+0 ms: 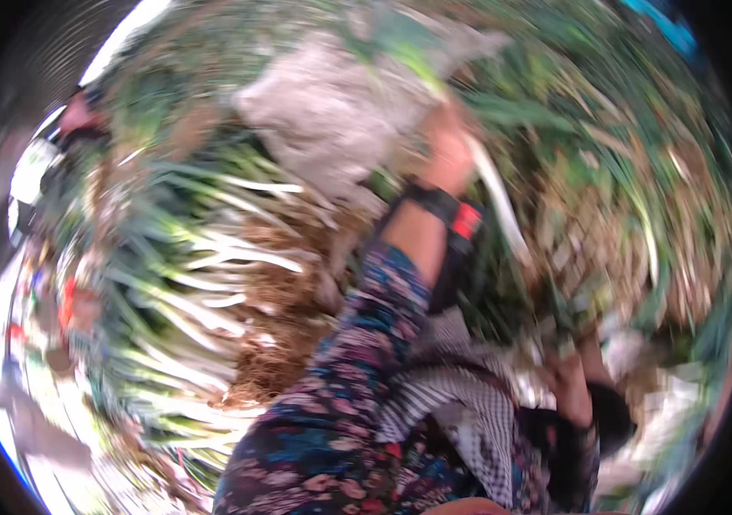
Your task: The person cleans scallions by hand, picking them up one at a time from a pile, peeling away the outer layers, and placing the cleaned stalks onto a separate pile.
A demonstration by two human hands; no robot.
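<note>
Pretty blurry, but the left hand [447,150] is raised with fingers wrapped round a long white-stalked green leek [499,202], probably lifting it off the heaped leek pile [203,257], while the right hand [568,382] sits low, fingers unreadable.

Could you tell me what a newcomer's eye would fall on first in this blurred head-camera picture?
First the raised left hand at upper centre, gripping a long white stalk, above a black wristband and a flowered sleeve. To its left lies a big heap of leeks, white stems with roots. The right hand is low at lower right; what it holds is too blurred to tell.
</note>
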